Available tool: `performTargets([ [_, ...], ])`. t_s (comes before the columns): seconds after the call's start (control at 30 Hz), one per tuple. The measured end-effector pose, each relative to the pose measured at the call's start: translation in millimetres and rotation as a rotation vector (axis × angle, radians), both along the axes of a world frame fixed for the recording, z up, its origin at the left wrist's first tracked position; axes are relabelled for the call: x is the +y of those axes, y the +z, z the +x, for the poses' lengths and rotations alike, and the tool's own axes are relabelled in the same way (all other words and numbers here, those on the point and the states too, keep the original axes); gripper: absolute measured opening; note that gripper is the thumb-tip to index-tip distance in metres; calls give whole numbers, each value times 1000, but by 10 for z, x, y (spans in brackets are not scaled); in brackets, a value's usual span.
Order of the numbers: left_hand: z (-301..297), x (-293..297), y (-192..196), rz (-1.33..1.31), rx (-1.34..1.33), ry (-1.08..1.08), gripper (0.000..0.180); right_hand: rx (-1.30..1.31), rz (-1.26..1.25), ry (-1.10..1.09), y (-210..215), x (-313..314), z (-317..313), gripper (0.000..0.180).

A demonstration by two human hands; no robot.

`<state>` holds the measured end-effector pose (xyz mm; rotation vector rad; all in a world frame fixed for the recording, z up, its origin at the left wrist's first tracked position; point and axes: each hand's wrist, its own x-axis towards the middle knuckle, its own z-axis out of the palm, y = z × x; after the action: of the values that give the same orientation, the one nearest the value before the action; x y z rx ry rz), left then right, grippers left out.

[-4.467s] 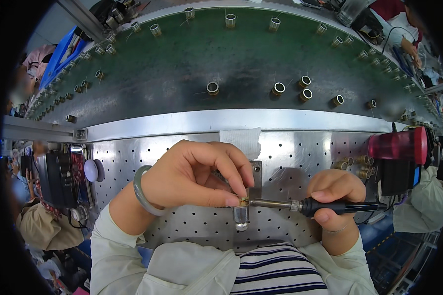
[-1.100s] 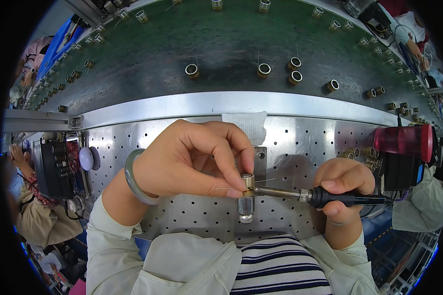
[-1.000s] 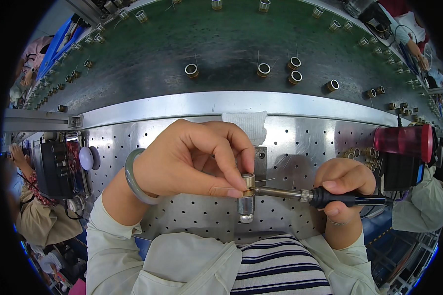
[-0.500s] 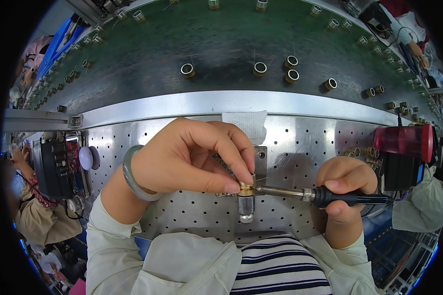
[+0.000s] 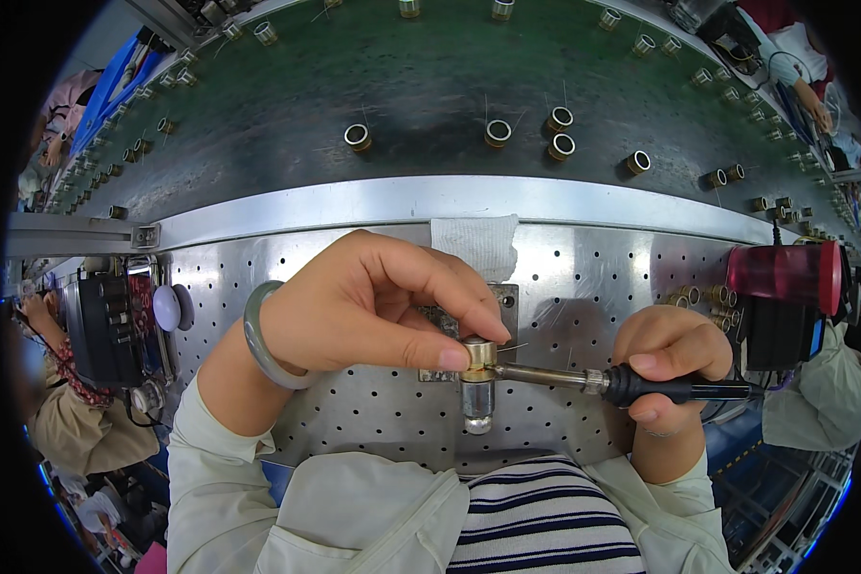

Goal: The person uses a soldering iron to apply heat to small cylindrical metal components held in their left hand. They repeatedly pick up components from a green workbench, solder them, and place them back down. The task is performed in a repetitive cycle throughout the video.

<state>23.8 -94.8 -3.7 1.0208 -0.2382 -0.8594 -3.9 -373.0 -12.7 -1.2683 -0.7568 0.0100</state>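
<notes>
Little is changing since the earlier views: the left hand is staying pinched on a small brass ring, its fingertips creeping slightly along the rim. That ring is sitting on a clear peg over a perforated steel bench. The right hand is clenching the black handle of a soldering iron, its tip touching the ring's side. Soldering appears to be under way; next likely calls for lifting the tip away cleanly. More brass rings are waiting on the green conveyor.
</notes>
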Motion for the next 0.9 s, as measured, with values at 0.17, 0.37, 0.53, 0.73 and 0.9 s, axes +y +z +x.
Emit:
performTargets([
  [0.17,1,-9,-10,1,-16,-8,26,-9,2,2,-5,-8,7,33],
  [0.37,3,-19,-43,-20,-26,-18,27,-21,-17,-7,-7,-17,4,33],
  [0.53,-9,-30,37,-52,28,8,27,-27,-41,-14,26,-35,4,31],
  [0.73,10,-92,34,47,-19,3,30,-20,-60,-39,20,-79,6,28],
  [0.9,21,-109,-8,3,-23,-10,30,51,34,-144,10,-134,-6,26],
])
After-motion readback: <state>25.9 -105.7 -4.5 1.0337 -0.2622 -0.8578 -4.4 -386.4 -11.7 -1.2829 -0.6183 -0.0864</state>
